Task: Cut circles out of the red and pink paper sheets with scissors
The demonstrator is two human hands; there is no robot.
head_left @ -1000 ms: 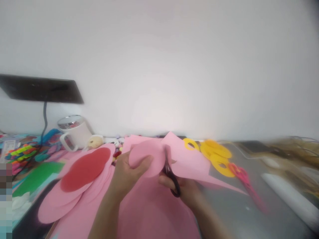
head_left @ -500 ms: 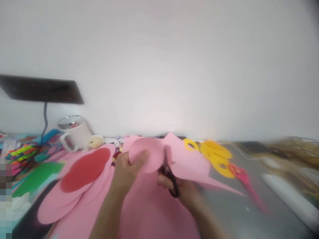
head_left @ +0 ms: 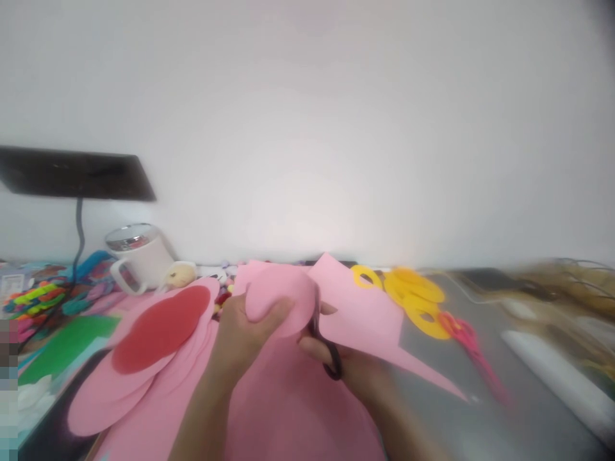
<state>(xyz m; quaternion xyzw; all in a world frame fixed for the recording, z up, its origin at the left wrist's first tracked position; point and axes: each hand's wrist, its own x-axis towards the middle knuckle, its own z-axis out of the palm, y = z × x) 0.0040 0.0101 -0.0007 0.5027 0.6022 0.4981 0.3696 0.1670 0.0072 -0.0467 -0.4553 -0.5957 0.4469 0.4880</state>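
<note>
Between the thumb and fingers of my left hand [head_left: 247,336] is a round piece of pink paper [head_left: 300,301], slightly bent. My right hand [head_left: 350,368] is closed around dark-handled scissors [head_left: 332,358]; their blades stand upright at the right edge of the round piece. A larger pink sheet with an angular outline [head_left: 358,307] spreads behind and to the right of the scissors, its pointed strip reaching right. More pink paper [head_left: 298,416] lies below both hands. Stacked pink ovals [head_left: 103,410] with red ovals [head_left: 163,330] on top lie left of my left arm.
Yellow paper rings [head_left: 427,320] and pink scissors [head_left: 473,346] lie on the grey tabletop [head_left: 432,410] at right. A lidded white mug [head_left: 148,259], a plush toy [head_left: 181,275] and a dark panel on a stem [head_left: 77,174] stand at the back left. Green sheets [head_left: 72,346] lie nearer.
The scissors blades have swung closer together at the paper's edge, and fingers of my right hand now show behind them. The round piece bends more; the view has shifted slightly.
</note>
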